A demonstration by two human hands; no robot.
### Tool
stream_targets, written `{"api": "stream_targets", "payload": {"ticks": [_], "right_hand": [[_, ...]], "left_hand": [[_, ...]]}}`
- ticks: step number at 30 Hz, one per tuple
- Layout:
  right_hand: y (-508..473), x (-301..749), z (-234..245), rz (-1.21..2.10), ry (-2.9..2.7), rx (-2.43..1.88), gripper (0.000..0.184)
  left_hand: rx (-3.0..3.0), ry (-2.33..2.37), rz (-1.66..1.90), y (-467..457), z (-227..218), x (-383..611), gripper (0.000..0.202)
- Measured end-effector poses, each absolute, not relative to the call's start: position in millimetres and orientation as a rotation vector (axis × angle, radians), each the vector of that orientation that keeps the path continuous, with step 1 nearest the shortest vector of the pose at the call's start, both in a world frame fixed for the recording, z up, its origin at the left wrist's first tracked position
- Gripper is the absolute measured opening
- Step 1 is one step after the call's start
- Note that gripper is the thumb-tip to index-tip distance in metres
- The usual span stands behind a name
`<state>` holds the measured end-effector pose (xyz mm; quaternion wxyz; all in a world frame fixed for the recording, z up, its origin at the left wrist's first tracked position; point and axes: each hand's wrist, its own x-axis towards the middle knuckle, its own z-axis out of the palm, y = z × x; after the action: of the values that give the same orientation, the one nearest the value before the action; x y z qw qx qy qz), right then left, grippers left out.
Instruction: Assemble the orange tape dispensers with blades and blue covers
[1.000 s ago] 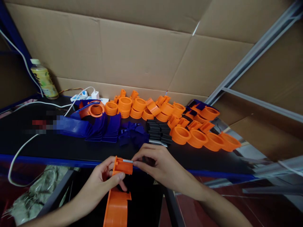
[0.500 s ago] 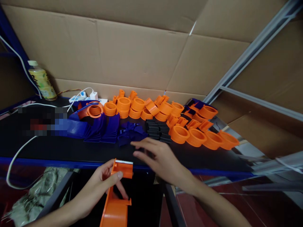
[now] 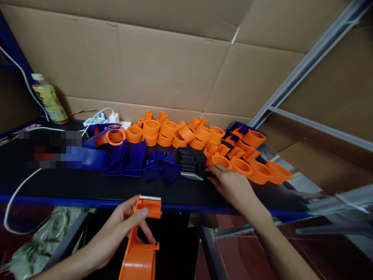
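Observation:
My left hand (image 3: 126, 219) is closed around an orange tape dispenser frame (image 3: 138, 260) in front of the table. A white toothed blade (image 3: 150, 198) runs along the frame's upper end. My right hand (image 3: 230, 184) is stretched over the table at the right end of the black plastic pieces (image 3: 189, 159). Its thumb and fingers are apart, their tips beside the black pieces and close to an orange ring frame (image 3: 220, 160); whether they touch is unclear. A light-coloured knife-like strip (image 3: 191, 176) lies along the front of the black pieces.
Dark blue curved parts (image 3: 163, 165) and flat blue plates (image 3: 135, 159) lie left of the black pieces. Stacked orange ring frames (image 3: 150, 128) line the back by the cardboard wall (image 3: 175, 66). Farther left are a power strip (image 3: 124, 125), white cable and drink bottle (image 3: 51, 99).
My right hand has moved right and away from me, from in front of the black pieces to their right end, uncovering the light strip. My left hand keeps holding the orange frame.

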<state>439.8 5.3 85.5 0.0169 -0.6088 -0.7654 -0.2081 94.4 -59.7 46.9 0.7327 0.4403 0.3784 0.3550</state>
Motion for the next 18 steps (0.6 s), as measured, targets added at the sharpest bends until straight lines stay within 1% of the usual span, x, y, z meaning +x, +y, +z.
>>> {"api": "stream_targets", "payload": {"ticks": [4,9,12,15,18], "right_hand": [[7.2,443.9,82.5,-0.701,-2.403,-1.851,0.018],[3.0,452.7,85.4,-0.656,-2.44,-1.67,0.015],[0.8,458.8,88.0,-0.595,-2.415,-1.574,0.017],[-4.2,455.6,94.6,-0.446,-2.36,-1.442,0.017],[-17.0,432.6,103.7,-0.151,-2.327,-1.193,0.015]], "left_hand": [[0.977,0.833,0.782,-60.7,46.9,94.6,0.032],[0.983,0.844,0.795,-59.0,46.1,95.8,0.033],[0.988,0.853,0.804,-57.9,46.4,96.3,0.034],[0.979,0.858,0.818,-58.1,47.3,97.1,0.036],[0.952,0.86,0.825,-58.4,47.6,99.2,0.037]]}}
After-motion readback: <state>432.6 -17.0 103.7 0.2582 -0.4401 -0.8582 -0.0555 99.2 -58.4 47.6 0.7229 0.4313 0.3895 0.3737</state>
